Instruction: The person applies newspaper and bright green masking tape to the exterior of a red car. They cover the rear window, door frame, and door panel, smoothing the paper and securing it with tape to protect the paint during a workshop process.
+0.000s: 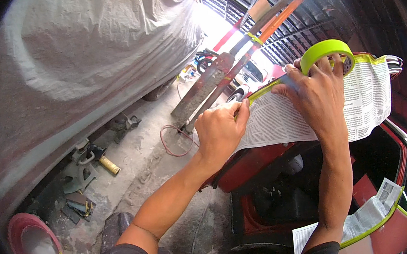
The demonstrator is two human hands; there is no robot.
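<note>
A sheet of newspaper (282, 123) hangs along the edge of a red car part, with a strip of yellow-green masking tape (259, 93) running along its top. My left hand (221, 130) is closed at the near-left end of that strip, thumb and forefinger pinching it. My right hand (318, 97) lies over the upper edge of the paper further right. Around its fingers sits a bright green roll of masking tape (326, 48), and the thumb presses toward the strip. The fingertips behind the edge are hidden.
Below the newspaper is the open car body (271, 209), with more taped newspaper (367, 220) at lower right. A covered vehicle (93, 64) stands at left. A red basin (36, 248), a jack stand (81, 177) and a cable (165, 143) lie on the concrete floor; a metal post (209, 84) rises ahead.
</note>
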